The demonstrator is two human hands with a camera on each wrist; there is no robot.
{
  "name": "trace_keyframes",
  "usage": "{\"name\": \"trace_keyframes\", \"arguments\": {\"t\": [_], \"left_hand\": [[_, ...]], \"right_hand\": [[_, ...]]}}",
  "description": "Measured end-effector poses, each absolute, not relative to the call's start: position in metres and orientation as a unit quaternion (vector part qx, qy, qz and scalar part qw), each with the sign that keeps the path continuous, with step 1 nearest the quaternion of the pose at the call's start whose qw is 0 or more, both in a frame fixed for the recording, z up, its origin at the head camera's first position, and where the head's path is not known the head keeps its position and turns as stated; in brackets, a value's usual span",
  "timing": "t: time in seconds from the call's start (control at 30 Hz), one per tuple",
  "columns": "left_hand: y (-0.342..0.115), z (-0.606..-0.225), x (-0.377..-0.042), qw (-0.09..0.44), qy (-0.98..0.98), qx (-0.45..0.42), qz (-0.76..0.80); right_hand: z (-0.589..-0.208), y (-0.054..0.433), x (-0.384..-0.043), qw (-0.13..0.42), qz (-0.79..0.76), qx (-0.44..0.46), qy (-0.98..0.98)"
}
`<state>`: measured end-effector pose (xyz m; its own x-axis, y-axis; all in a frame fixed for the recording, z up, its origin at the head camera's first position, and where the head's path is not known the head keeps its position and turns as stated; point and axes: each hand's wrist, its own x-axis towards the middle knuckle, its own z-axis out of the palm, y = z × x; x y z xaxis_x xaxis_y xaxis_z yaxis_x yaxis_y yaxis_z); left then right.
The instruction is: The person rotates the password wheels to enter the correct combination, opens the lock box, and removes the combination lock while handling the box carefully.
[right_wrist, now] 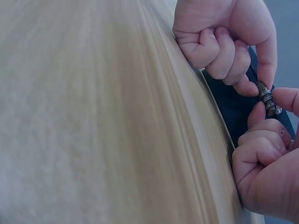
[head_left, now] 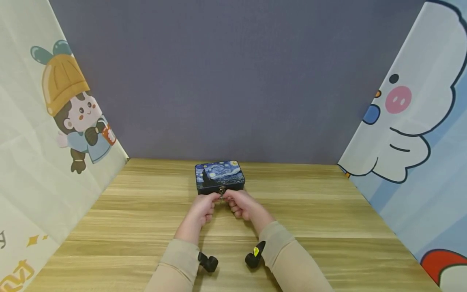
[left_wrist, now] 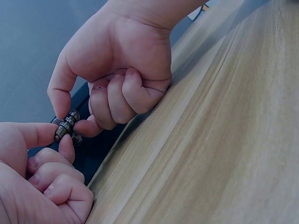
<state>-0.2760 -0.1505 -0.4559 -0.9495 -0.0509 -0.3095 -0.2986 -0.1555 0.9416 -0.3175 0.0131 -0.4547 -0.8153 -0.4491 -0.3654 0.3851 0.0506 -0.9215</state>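
Observation:
A dark tin box point(head_left: 220, 174) with a starry night-sky picture on its lid stands closed toward the back of the table. At its front clasp hangs a small dark metal combination lock point(left_wrist: 67, 125) with ringed number dials. My left hand point(head_left: 204, 207) pinches one end of the lock between thumb and index finger, its other fingers curled into the palm. From the other side my right hand point(head_left: 243, 204) pinches the other end the same way. In the right wrist view, the dials of the lock point(right_wrist: 266, 99) show between the fingertips; their digits are too small to read.
The wood-grain table point(head_left: 146, 227) meets a grey wall panel point(head_left: 233, 81) behind the box. Printed cartoon sheets flank it at left point(head_left: 33, 134) and right point(head_left: 419, 162). Both sleeves carry a small black wrist camera point(head_left: 208, 263).

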Motion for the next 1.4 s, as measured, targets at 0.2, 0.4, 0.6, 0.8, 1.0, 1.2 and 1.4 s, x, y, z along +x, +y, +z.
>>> {"name": "trace_keyframes", "arguments": {"t": [0.2, 0.4, 0.6, 0.8, 1.0, 1.2, 1.4], "left_hand": [[-0.1503, -0.4545, -0.2753, 0.082, 0.647, -0.138, 0.746], [-0.1504, -0.454, -0.2743, 0.087, 0.647, -0.137, 0.745], [-0.1503, -0.4542, -0.2741, 0.087, 0.648, -0.136, 0.745], [-0.1499, -0.4551, -0.2743, 0.085, 0.648, -0.136, 0.744], [-0.1496, -0.4551, -0.2736, 0.086, 0.647, -0.135, 0.746], [-0.1491, -0.4548, -0.2731, 0.084, 0.647, -0.132, 0.746], [-0.1486, -0.4547, -0.2728, 0.084, 0.646, -0.134, 0.747]], "right_hand": [[-0.4553, 0.012, -0.3169, 0.299, -0.688, -0.021, 0.661], [-0.4554, 0.0115, -0.3165, 0.298, -0.689, -0.021, 0.661], [-0.4556, 0.0114, -0.3166, 0.3, -0.69, -0.022, 0.658], [-0.4558, 0.0118, -0.3165, 0.301, -0.69, -0.023, 0.658], [-0.4556, 0.0125, -0.316, 0.302, -0.69, -0.025, 0.657], [-0.4549, 0.0129, -0.3157, 0.302, -0.69, -0.027, 0.657], [-0.4548, 0.0134, -0.3157, 0.302, -0.689, -0.028, 0.658]]}}
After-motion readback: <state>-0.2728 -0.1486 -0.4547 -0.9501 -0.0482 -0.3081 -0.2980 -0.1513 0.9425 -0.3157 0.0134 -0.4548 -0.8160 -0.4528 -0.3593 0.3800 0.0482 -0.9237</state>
